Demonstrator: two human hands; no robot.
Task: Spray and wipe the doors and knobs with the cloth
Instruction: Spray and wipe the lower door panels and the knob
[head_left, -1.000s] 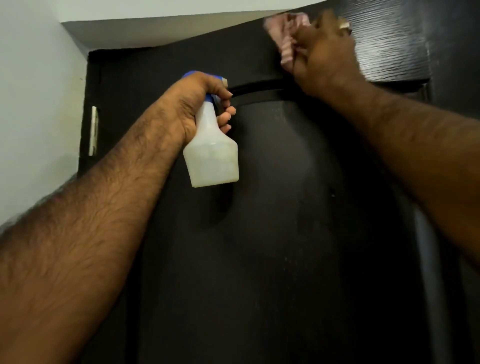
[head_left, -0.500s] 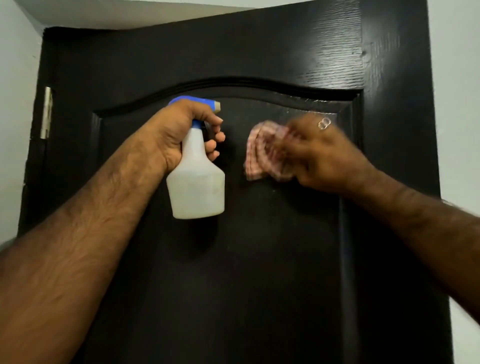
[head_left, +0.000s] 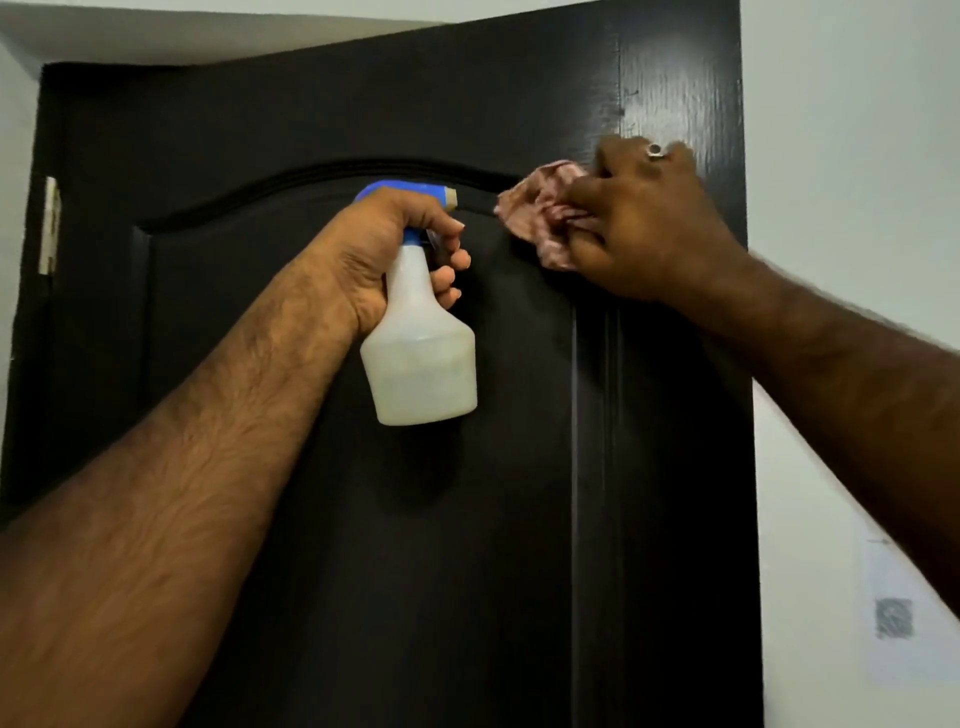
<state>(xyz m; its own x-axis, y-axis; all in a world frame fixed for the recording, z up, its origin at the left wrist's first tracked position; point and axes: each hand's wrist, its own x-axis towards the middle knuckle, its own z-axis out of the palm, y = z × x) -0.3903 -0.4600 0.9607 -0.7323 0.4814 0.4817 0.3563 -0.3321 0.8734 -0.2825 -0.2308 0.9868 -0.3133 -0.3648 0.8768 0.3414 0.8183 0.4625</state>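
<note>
My right hand (head_left: 641, 228) presses the bunched cloth (head_left: 540, 221) flat against the door (head_left: 322, 493) at the panel's upper right, my left hand (head_left: 387, 254) gripping the spray bottle (head_left: 421, 358) just left, so I should follow the moulding with firm, overlapping strokes.

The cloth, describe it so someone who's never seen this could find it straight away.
Start at the dark door and go up to its arched panel's right corner. There the right hand presses a crumpled cloth against the wood. It is pinkish and soft, unlike the white, blue-topped spray bottle nearby.
</note>
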